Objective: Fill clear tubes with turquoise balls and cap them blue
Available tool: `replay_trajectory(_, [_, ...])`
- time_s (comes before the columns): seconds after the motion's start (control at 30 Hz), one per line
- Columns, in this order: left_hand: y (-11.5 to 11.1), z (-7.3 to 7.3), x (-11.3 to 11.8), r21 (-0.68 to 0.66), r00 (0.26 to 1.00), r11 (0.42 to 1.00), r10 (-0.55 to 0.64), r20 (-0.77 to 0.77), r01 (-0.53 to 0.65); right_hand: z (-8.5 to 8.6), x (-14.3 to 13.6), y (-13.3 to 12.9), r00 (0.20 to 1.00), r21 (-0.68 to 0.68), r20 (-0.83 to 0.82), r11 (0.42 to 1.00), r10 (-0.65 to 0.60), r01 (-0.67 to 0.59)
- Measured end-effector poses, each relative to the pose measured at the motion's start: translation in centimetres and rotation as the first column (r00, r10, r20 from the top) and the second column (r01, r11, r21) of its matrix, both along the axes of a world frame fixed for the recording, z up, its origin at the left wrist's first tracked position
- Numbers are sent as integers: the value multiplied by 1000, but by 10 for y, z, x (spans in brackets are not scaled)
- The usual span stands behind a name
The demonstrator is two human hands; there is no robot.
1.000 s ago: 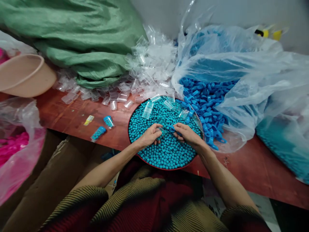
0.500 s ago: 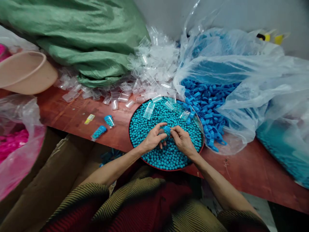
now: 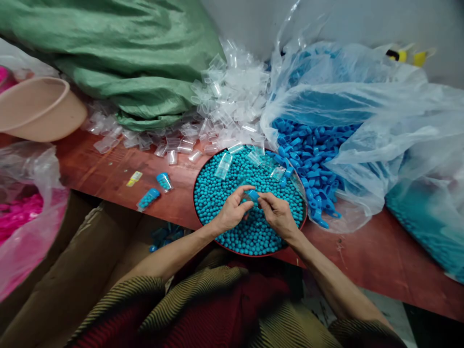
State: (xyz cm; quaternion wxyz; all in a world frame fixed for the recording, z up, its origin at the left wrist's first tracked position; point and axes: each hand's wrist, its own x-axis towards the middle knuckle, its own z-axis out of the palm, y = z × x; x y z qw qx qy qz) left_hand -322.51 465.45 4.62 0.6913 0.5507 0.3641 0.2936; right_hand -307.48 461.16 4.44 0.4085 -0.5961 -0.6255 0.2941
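Observation:
Over a round red-rimmed tray (image 3: 304, 220) full of turquoise beads (image 3: 250, 244), my two hands meet. My left hand (image 3: 232, 211) is closed around a small clear plastic container, largely hidden by the fingers. A blue cap (image 3: 253, 195) sits at the container's end. My right hand (image 3: 278, 213) pinches the cap's right side between thumb and forefinger. Several clear containers, one being this clear container (image 3: 224, 165), lie on the beads at the tray's far side. Left of the tray, a capped container of beads (image 3: 148, 198) and another capped container (image 3: 164, 181) lie on the red table.
Behind the tray is a heap of clear containers (image 3: 235, 96) beside a green sack (image 3: 145, 58). Blue caps (image 3: 311, 159) spill from a clear plastic bag (image 3: 377, 116) on the right. A beige tub (image 3: 39, 108) and a bag of pink pieces (image 3: 21, 212) are left.
Both hands have shifted slightly right with the capped container. The left fingers have closed in more around it. Everything else on the table stays where it was.

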Motion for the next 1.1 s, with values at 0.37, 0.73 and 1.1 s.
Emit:
replay_trajectory(0.37, [-4,-3,2,-21,1000,1000,-14,-5,13,-7,0,-5,995,-16,-85,999,45,-46])
replay_trajectory(0.73, [7,6,-13,-90,989,986,-144,-30,140,16,31,10,878,-292,-469,922,93,-254])
replay_trajectory(1.1, [-2,5,-5,136,994,991,31,-102,-16,4,-7,-2,947,16,269,982,177,-188])
